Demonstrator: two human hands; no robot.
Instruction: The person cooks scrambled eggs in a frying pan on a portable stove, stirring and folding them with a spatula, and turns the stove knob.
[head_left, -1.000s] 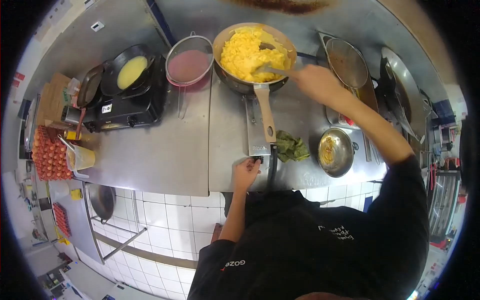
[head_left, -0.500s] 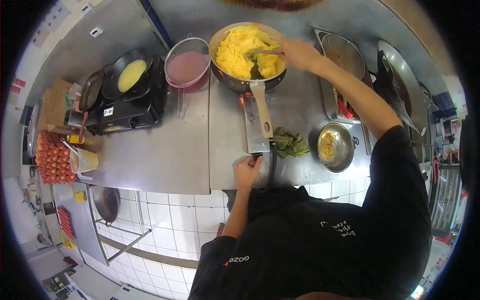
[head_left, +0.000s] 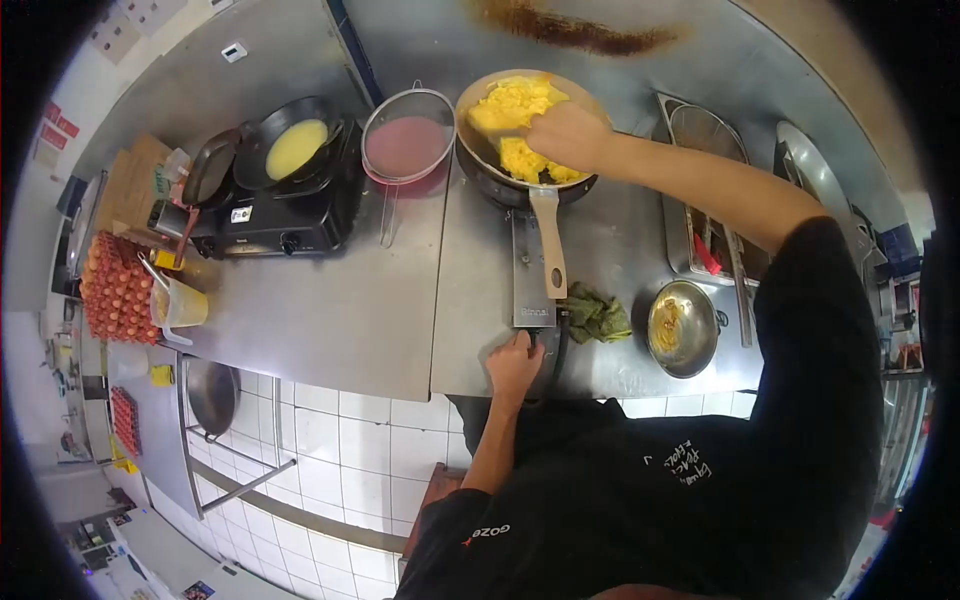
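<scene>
Fluffy yellow scrambled egg (head_left: 517, 103) lies in a beige-lined frying pan (head_left: 590, 95) on a burner. My right hand (head_left: 570, 138) is over the pan, closed round a spatula whose blade is largely hidden by the hand and egg. The pan's beige handle (head_left: 549, 245) points toward me, with nobody holding it. Below it, my left hand (head_left: 516, 362) has its fingers closed on the stove knob (head_left: 533, 338) at the front of the burner's metal panel (head_left: 533, 290).
A green cloth (head_left: 597, 313) and a small steel bowl (head_left: 683, 330) lie right of the burner. To the left are a sieve (head_left: 408, 135) over a pink bowl, a black stove (head_left: 290, 225) bearing a pan of pale yellow egg, a jug (head_left: 185, 303) and stacked egg trays (head_left: 118, 290).
My right hand has moved down and left over the egg, covering most of the spatula. The egg has shifted in the pan. My left hand stays at the knob, and the camera view has tilted slightly.
</scene>
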